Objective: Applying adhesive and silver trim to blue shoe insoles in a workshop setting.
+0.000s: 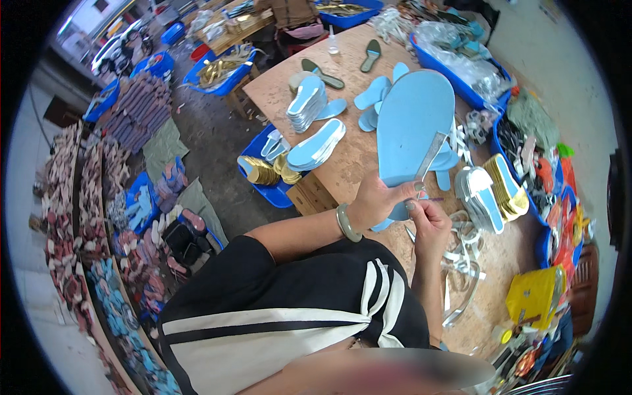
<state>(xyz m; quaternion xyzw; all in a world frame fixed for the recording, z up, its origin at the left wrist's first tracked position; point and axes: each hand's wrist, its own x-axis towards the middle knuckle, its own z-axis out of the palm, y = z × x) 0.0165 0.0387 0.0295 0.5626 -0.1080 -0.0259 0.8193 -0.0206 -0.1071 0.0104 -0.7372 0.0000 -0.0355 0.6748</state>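
A large light-blue insole is held up close before me, its heel end in my left hand. That hand wears a pale green bangle, and its thumb presses the insole's lower edge. A silver strip lies slantwise across the insole and runs down to my left thumb. My right hand is closed in a pinch just below that thumb. What its fingertips hold is too small to make out. Behind the held insole, more blue insoles lie loose on the wooden table.
Silver-edged insoles stand stacked at the table's left, beside a blue insole pile. To the right are silver and gold insole stacks. White straps lie near my right forearm. Blue bins line the right edge.
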